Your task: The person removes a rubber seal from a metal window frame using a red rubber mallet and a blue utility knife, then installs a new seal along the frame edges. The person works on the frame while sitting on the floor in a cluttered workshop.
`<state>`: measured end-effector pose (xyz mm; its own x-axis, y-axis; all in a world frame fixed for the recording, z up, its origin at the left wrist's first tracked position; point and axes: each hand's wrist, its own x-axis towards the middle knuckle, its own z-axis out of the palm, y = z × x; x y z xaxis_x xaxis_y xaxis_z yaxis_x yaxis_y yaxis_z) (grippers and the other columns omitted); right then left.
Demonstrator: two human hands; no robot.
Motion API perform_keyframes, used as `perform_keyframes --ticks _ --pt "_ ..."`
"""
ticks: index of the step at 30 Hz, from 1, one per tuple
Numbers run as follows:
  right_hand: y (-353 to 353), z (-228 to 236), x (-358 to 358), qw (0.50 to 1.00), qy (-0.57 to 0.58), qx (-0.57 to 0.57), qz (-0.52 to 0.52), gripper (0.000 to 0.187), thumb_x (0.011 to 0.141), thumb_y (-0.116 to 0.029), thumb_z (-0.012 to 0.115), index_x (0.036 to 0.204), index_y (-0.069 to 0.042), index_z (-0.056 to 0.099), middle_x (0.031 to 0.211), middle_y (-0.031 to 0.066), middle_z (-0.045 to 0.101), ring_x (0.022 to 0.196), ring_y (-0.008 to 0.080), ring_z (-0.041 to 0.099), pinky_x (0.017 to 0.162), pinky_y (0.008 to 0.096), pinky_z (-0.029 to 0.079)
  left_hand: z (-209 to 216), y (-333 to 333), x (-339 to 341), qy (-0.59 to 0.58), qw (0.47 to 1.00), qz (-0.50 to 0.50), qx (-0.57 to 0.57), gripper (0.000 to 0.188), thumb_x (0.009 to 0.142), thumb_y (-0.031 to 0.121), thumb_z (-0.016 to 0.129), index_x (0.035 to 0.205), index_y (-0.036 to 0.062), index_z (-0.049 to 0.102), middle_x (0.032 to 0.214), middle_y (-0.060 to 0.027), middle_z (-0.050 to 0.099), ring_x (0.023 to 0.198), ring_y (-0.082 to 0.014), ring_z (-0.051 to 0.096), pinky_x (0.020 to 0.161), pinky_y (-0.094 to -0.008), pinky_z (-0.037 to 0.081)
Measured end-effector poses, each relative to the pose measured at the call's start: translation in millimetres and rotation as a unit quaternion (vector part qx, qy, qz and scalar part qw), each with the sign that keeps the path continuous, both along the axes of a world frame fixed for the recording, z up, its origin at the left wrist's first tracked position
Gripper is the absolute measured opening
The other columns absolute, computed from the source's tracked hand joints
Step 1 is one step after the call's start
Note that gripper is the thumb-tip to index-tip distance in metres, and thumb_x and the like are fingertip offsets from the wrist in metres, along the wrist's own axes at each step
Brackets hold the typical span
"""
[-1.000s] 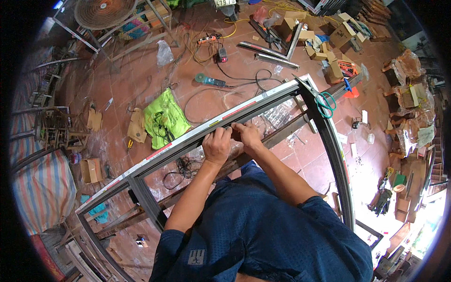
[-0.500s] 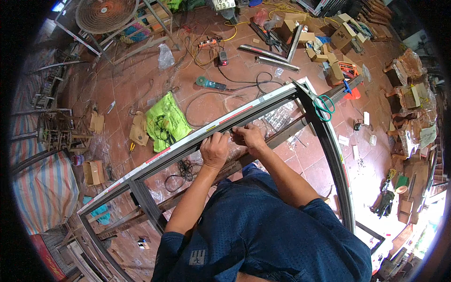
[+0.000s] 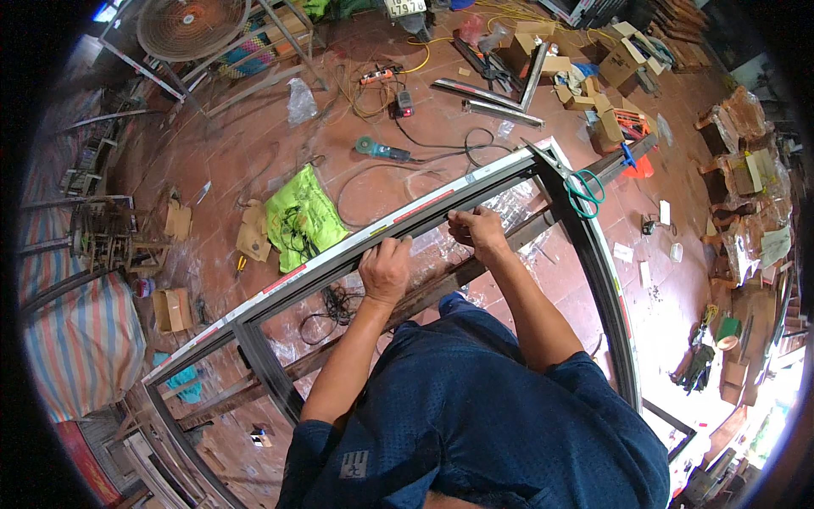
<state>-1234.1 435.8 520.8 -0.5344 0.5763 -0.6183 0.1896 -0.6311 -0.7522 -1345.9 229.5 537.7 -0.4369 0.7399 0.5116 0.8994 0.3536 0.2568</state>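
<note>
A large dark metal frame (image 3: 343, 262) with white and red protective tape on its outer faces lies in front of me, propped above the floor. Against the inner edge of its far rail, my left hand (image 3: 386, 271) is closed, fingertips pressed into the dark groove. Further right along the same rail, my right hand (image 3: 480, 233) is pinched, knuckles bent. Whatever thin thing the fingers may hold cannot be made out against the dark profile. Green-handled scissors (image 3: 584, 194) rest across the frame's right corner, beyond my right hand.
Under the frame runs a brown support bar (image 3: 441, 284). On the tiled floor beyond lie a green angle grinder (image 3: 380, 150) with its cord, a bright green bag (image 3: 303, 216) and cut profiles (image 3: 500, 109). Cardboard boxes (image 3: 621, 66) stand far right; a striped sheet (image 3: 80, 348) hangs left.
My right hand has slid right along the far rail, widening the gap between my hands. My left hand has barely moved, and the frame and scissors stay in place.
</note>
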Motion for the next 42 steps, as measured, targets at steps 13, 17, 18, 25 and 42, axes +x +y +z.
perform_keyframes --ticks 13,17,18,25,42 --pt "-52.0 1.9 -19.9 0.992 0.023 -0.070 0.098 0.023 0.097 -0.022 0.075 0.096 0.000 0.068 0.085 0.0091 0.072 0.075 0.0209 0.071 0.067 0.0329 0.058 1.2 -1.1 1.2 0.007 1.000 0.004 -0.004 0.007 0.088 0.014 0.075 0.095 0.0136 0.078 0.081 -0.0041 0.060 0.069 -0.0266 0.064 0.063 -0.0405 0.049" --pt "-55.5 -0.4 -20.2 0.993 0.065 -0.071 0.065 0.018 0.095 -0.014 0.074 0.089 0.001 0.067 0.080 0.0093 0.069 0.065 0.0199 0.067 0.058 0.0322 0.054 1.1 0.2 0.7 0.009 1.000 0.001 -0.014 0.006 0.089 0.014 0.075 0.094 0.0136 0.077 0.081 -0.0043 0.060 0.069 -0.0267 0.064 0.062 -0.0408 0.049" --pt "-54.4 -4.4 -19.4 0.993 0.064 -0.067 0.078 0.019 0.096 -0.016 0.074 0.093 0.001 0.068 0.082 0.0097 0.071 0.069 0.0203 0.069 0.062 0.0327 0.056 1.7 1.1 0.3 0.009 1.000 -0.001 -0.008 0.005 0.089 0.013 0.075 0.093 0.0137 0.077 0.081 -0.0043 0.060 0.069 -0.0266 0.064 0.062 -0.0409 0.049" --pt "-42.7 -11.5 -16.4 0.995 0.046 -0.037 0.077 0.022 0.097 -0.019 0.074 0.100 0.002 0.068 0.088 0.0115 0.074 0.076 0.0220 0.073 0.070 0.0330 0.061 2.0 0.3 0.0 0.002 1.000 0.001 -0.003 0.003 0.089 0.014 0.075 0.091 0.0141 0.076 0.081 -0.0043 0.059 0.068 -0.0267 0.064 0.063 -0.0408 0.049" --pt "-56.5 -3.4 -19.1 0.997 0.070 -0.012 0.004 0.022 0.094 -0.013 0.074 0.091 0.006 0.063 0.080 0.0131 0.070 0.067 0.0194 0.066 0.061 0.0326 0.055 -1.0 -1.0 -1.1 0.006 1.000 -0.004 -0.006 0.006 0.089 0.015 0.075 0.094 0.0136 0.078 0.084 -0.0042 0.063 0.070 -0.0266 0.065 0.063 -0.0411 0.050"
